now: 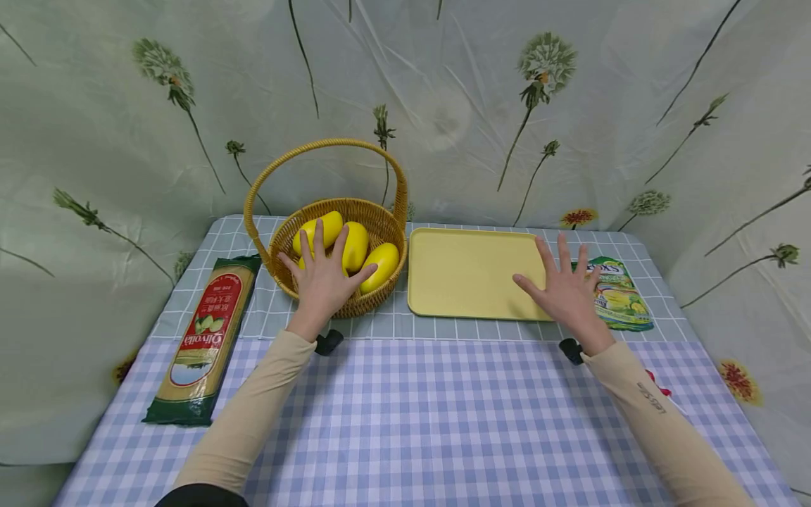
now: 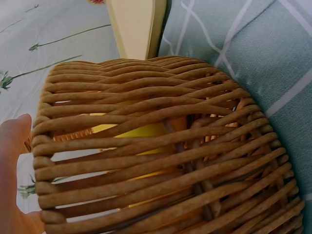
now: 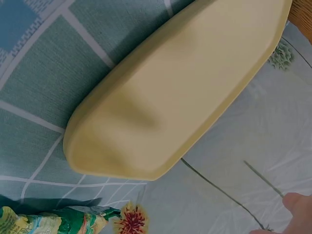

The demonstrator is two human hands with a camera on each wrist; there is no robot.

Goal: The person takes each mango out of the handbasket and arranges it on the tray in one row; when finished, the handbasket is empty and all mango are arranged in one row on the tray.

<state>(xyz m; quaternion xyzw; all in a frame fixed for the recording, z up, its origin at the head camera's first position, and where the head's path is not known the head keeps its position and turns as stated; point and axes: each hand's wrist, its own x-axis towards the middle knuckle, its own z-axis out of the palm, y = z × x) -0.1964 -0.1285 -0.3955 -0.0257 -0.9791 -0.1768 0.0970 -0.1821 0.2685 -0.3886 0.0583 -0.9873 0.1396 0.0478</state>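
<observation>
My left hand [image 1: 322, 282] is spread over the front of a wicker basket [image 1: 298, 222] with a tall hooped handle. Several yellow mangoes [image 1: 381, 267] lie inside, partly covered by the hand in the head view. From the left wrist, the woven side of the basket [image 2: 161, 146] fills the view, with yellow showing through the gaps and fingers at the left edge. My right hand [image 1: 567, 292] hovers with fingers fanned out above the right end of a yellow rectangular tray [image 1: 472, 274]. The right wrist view shows the tray [image 3: 180, 87] bare, with a shadow on it.
A long Olivoilà pasta packet [image 1: 205, 331] lies left of the basket. To the right of the tray is a green and yellow packet [image 1: 617, 296], partly behind the right hand. A small red item [image 1: 662, 387] peeks out beside the right sleeve. A flower-printed curtain [image 1: 443, 105] hangs behind the table.
</observation>
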